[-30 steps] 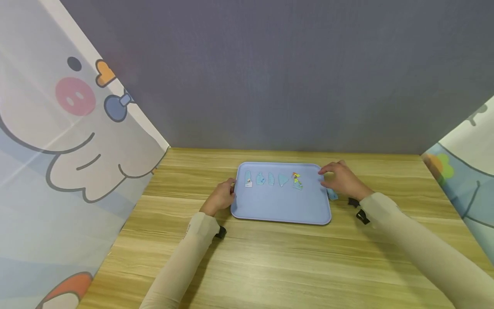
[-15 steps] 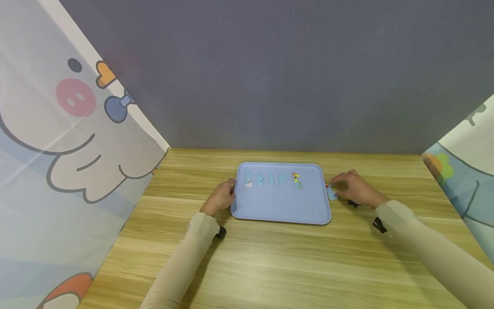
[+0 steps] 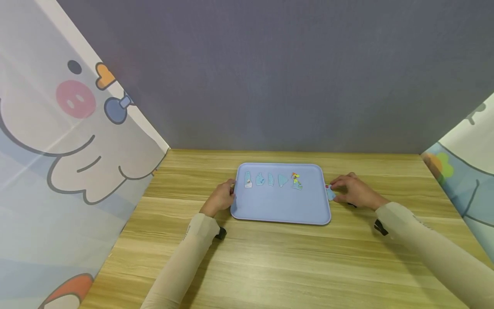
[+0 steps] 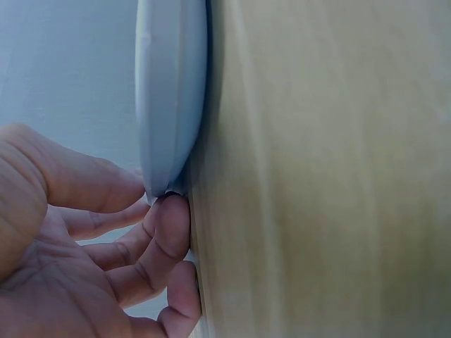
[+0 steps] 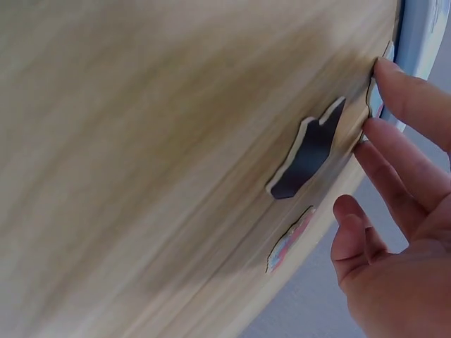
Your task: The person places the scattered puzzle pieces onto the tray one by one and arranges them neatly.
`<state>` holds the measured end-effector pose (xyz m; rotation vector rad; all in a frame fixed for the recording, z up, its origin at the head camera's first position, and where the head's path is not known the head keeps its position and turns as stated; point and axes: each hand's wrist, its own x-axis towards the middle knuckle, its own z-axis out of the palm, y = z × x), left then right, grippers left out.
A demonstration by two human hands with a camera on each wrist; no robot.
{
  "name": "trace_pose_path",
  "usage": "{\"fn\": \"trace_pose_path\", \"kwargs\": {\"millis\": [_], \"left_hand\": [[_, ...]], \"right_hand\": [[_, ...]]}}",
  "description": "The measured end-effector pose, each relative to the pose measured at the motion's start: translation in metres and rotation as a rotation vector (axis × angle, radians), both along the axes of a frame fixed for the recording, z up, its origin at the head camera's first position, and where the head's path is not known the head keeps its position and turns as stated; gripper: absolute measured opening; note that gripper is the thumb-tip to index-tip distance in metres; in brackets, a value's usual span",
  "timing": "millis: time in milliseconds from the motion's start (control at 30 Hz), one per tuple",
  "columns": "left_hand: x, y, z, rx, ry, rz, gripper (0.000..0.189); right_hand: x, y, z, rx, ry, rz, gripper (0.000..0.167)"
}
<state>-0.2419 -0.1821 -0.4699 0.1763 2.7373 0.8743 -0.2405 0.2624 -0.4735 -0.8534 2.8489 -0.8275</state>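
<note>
A light-blue tray (image 3: 278, 207) lies on the wooden table. My left hand (image 3: 222, 196) holds its left rim; in the left wrist view the thumb and curled fingers pinch the tray's rim (image 4: 169, 105). Across the tray's upper part lie several flat puzzle pieces in a row, the rightmost piece (image 3: 296, 182) bearing yellow and orange. Just off the right rim is a light-blue puzzle piece (image 3: 330, 193) with a red spot. My right hand (image 3: 356, 191) pinches this piece (image 5: 375, 98) at its edges, thumb and finger on opposite sides, down at the table. Its underside is hidden.
A dark puzzle piece (image 5: 310, 156) lies on the table under my right hand, with a pink-and-blue piece (image 5: 290, 241) beyond it. A grey panel (image 3: 247, 86) closes off the back. Printed cloth (image 3: 77, 171) hangs at the left.
My right hand has moved right from the tray's right rim to the light-blue piece beside it, and its fingers have closed in on that piece. The left hand and tray stay put.
</note>
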Motion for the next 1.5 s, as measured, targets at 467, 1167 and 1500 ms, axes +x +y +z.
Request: {"fn": "trace_pose_path", "kwargs": {"millis": [467,1167,1500], "left_hand": [[0.0,-0.001,0.0,-0.009,0.016,-0.012,0.05],[-0.002,-0.001,-0.002,-0.015,0.013,-0.008,0.049],[-0.002,-0.001,-0.001,-0.028,0.027,-0.011,0.049]], "right_hand": [[0.003,-0.005,-0.004,-0.007,0.012,-0.15,0.027],[0.001,-0.004,-0.011,-0.027,0.106,-0.178,0.034],[-0.003,0.003,0.006,-0.121,0.148,-0.178,0.028]]}}
